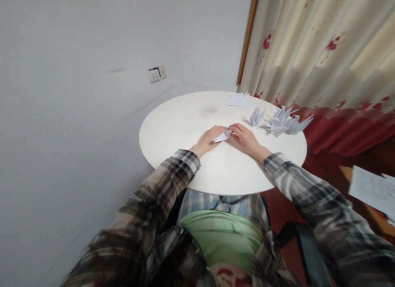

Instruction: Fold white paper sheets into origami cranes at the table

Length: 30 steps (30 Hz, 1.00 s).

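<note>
A small folded piece of white paper [222,135] lies on the round white table [185,126], held between both hands. My left hand [208,140] pinches its left side with the fingers closed over it. My right hand [245,138] grips its right side, fingers curled onto the fold. Both plaid sleeves rest along the table's near edge.
Several folded white paper cranes [282,122] stand at the table's right side, with one more [256,117] beside them. Flat white paper sheets [239,100] lie at the far edge. A floral curtain [324,52] hangs at the right; printed sheets [372,191] lie lower right.
</note>
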{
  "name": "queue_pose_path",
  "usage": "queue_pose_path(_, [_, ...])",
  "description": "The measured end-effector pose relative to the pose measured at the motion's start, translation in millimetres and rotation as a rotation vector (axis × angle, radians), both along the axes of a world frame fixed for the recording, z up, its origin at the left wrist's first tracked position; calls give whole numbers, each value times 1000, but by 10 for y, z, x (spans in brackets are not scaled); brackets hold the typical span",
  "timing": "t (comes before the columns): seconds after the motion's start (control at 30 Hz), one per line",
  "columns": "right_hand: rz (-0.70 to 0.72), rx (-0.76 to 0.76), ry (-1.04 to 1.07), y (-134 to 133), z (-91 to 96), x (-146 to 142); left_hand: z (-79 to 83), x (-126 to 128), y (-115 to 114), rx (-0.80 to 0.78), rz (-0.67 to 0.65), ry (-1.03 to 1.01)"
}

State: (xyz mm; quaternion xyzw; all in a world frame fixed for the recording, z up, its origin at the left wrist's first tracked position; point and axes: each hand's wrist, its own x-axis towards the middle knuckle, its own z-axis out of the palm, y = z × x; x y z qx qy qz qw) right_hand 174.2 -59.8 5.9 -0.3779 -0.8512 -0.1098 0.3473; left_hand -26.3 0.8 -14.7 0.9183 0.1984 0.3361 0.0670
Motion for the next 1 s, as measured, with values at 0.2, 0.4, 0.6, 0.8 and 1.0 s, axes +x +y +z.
queue_pose_path(0.2, [-67, 56, 50, -11, 33, -14, 58, -24, -53, 39, -48, 34])
queue_pose_path(0.4, [-67, 123, 53, 38, -13, 6, 131, -11, -111, 55, -36, 65])
queue_pose_path(0.6, [-63, 174, 62, 58, -29, 14, 187, -15, -168, 44, -40, 63])
queue_pose_path(0.8, [-38, 122, 63, 31, -15, 2, 171, -23, -161, 50, -36, 74])
queue_pose_path(1.0, [-42, 56, -19, -13, 14, -16, 212, -16, -198, 47, -36, 96])
